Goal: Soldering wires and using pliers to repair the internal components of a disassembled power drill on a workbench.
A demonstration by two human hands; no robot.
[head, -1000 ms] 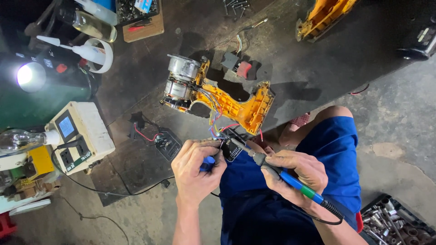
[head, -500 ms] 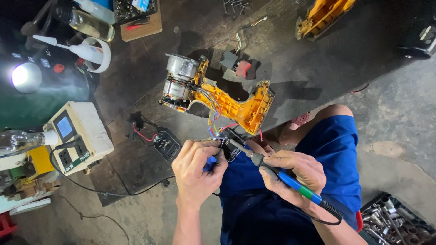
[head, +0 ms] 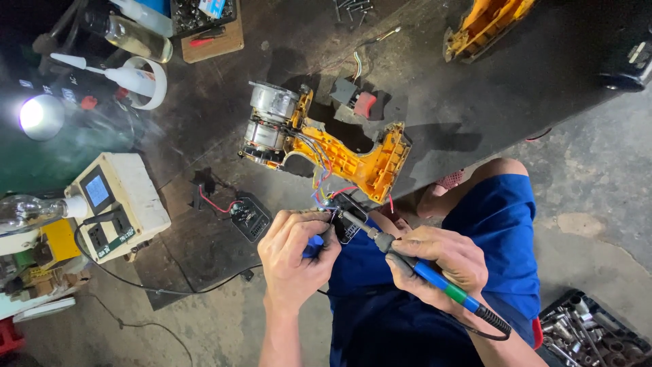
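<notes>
At the near table edge, I'm seeing the right hand (head: 441,265) gripping a blue-handled soldering iron (head: 414,268), tip touching a small black circuit board (head: 348,221) the left hand (head: 295,251) is pinching, wires trailing to the opened yellow drill (head: 339,153) beyond.

floor (head: 598,204): grey concrete, stained, right and near | table (head: 475,102): dark, scuffed, far | light: bright round lamp (head: 41,115) far left, the rest dim
</notes>
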